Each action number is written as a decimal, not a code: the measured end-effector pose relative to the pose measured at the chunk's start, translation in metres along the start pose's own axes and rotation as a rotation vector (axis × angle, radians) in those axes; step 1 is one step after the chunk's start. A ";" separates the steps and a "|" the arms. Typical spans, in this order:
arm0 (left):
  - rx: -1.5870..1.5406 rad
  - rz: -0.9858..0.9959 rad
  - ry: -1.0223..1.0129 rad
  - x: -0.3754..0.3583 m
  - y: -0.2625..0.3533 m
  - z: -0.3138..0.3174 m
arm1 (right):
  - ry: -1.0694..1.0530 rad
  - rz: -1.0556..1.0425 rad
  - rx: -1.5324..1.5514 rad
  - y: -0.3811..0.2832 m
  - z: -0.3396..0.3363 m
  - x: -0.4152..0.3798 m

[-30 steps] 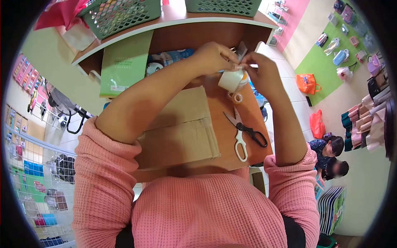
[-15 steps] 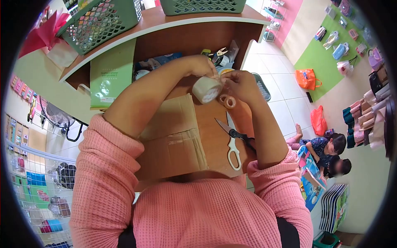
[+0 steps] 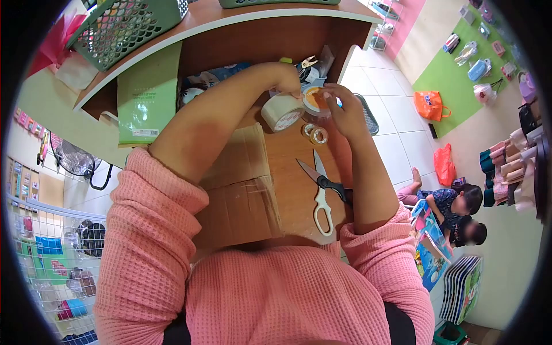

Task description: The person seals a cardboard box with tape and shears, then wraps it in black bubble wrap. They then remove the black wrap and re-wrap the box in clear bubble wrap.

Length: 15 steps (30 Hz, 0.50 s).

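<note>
My left hand [image 3: 287, 79] is closed on a wide roll of packing tape [image 3: 282, 112], held tilted above the brown tabletop. To its right, my right hand [image 3: 346, 109] has thumb and forefinger drawn together beside a round tub with an orange top [image 3: 314, 99]. What those fingers pinch, if anything, is too small to make out. Below the hands lie small tape rolls [image 3: 315, 133] and open scissors [image 3: 323, 187] with one white and one black handle. A flattened-looking cardboard box [image 3: 238, 190] is under my left forearm, partly covered by it.
A green folder [image 3: 148, 95] leans at the desk's left, and a green basket [image 3: 123, 34] stands on the upper ledge. Pliers [image 3: 307, 62] and other items sit at the back. Two people [image 3: 460, 210] are on the floor at right, near an orange bag [image 3: 430, 106].
My hands have moved apart; the right fingers have come away from the tape roll toward the right. The roll has shifted slightly left and up, and the orange-topped tub shows more.
</note>
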<state>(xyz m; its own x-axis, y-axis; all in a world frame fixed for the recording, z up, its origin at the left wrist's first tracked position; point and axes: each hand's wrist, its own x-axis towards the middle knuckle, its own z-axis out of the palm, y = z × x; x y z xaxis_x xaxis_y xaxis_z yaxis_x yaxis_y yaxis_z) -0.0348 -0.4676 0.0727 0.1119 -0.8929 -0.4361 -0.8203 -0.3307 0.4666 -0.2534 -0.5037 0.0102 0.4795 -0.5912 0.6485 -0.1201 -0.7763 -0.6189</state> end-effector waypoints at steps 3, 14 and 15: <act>0.199 -0.012 0.033 0.004 0.005 0.002 | -0.067 0.102 0.081 0.003 0.001 -0.001; 0.371 0.016 0.046 0.001 0.008 0.002 | -0.118 0.341 0.011 -0.012 0.006 0.001; 0.362 0.001 0.057 0.000 0.009 0.003 | -0.121 0.344 0.012 -0.010 0.010 -0.001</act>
<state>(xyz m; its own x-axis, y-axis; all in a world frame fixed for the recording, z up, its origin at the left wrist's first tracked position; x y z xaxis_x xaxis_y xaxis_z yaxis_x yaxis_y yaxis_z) -0.0441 -0.4699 0.0743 0.1341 -0.9120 -0.3876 -0.9646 -0.2097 0.1598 -0.2439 -0.4931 0.0116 0.5121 -0.7867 0.3448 -0.2824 -0.5333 -0.7974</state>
